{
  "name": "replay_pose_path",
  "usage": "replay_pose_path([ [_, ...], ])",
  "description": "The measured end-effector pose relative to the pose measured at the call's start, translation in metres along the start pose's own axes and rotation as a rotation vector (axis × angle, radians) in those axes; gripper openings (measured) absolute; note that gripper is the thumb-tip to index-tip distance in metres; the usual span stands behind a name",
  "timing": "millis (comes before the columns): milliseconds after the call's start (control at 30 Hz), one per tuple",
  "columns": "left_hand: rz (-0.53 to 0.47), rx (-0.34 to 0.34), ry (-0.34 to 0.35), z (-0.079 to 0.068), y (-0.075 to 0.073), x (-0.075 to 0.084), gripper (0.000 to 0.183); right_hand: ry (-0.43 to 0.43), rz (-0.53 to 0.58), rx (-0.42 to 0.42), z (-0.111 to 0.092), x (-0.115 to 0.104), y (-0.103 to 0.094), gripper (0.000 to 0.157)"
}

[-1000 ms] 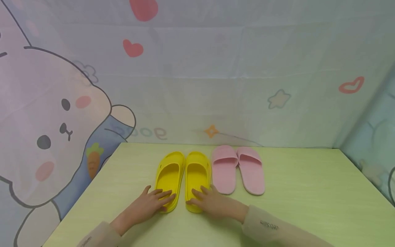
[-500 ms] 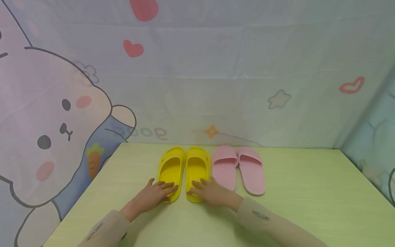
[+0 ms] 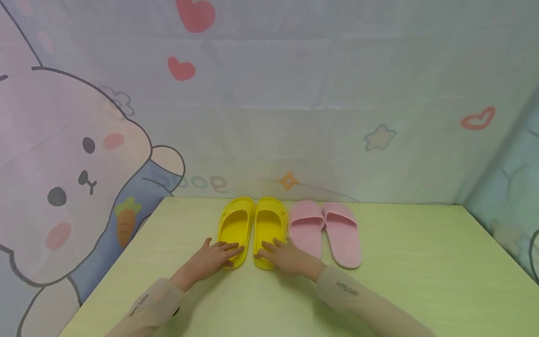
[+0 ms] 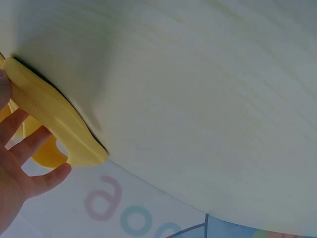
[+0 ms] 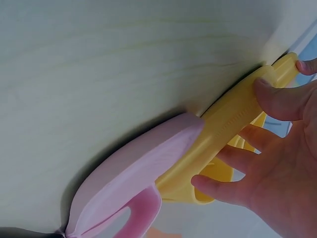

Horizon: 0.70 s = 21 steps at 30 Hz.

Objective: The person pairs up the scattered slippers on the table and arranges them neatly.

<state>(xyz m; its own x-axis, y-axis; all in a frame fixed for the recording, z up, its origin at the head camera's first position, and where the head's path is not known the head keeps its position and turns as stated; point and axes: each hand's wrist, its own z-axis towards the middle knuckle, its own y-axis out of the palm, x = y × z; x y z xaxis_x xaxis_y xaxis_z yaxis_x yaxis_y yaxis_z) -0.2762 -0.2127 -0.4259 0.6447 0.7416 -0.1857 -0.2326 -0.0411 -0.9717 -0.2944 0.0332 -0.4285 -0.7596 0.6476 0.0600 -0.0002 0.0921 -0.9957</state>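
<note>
Two yellow slippers lie side by side on the table, toes toward the back: the left yellow slipper (image 3: 234,228) and the right yellow slipper (image 3: 267,228). My left hand (image 3: 205,262) rests on the heel end of the left one, fingers spread over its insole. In the left wrist view the thumb touches that slipper's heel. My right hand (image 3: 288,259) lies likewise on the right yellow slipper's heel end, its thumb at the heel in the right wrist view. Close on the right is a pink slipper (image 3: 305,231), whose heel is partly hidden by my right hand.
A second pink slipper (image 3: 343,241) lies angled beside the first, to its right. The pale green table (image 3: 404,281) meets a printed cloth backdrop (image 3: 273,131) just behind the slippers' toes. Another cloth (image 3: 518,178) hangs at the right side.
Both hands have slid the yellow slippers away from me toward the backdrop, so their toes are now level with the pink pair's. The pink slippers have stayed in place.
</note>
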Motion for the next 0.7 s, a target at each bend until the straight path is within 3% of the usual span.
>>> replay_pose_path([
  [433,-0.012,-0.024,-0.023,0.0043,-0.0006,-0.0026,0.044,-0.007,-0.005,-0.005,-0.0018,0.0013,-0.0014,0.061],
  [700,-0.018,-0.017,-0.020,0.0053,-0.0058,-0.0004,0.044,-0.002,0.056,-0.003,-0.0023,0.0040,-0.0013,0.061],
])
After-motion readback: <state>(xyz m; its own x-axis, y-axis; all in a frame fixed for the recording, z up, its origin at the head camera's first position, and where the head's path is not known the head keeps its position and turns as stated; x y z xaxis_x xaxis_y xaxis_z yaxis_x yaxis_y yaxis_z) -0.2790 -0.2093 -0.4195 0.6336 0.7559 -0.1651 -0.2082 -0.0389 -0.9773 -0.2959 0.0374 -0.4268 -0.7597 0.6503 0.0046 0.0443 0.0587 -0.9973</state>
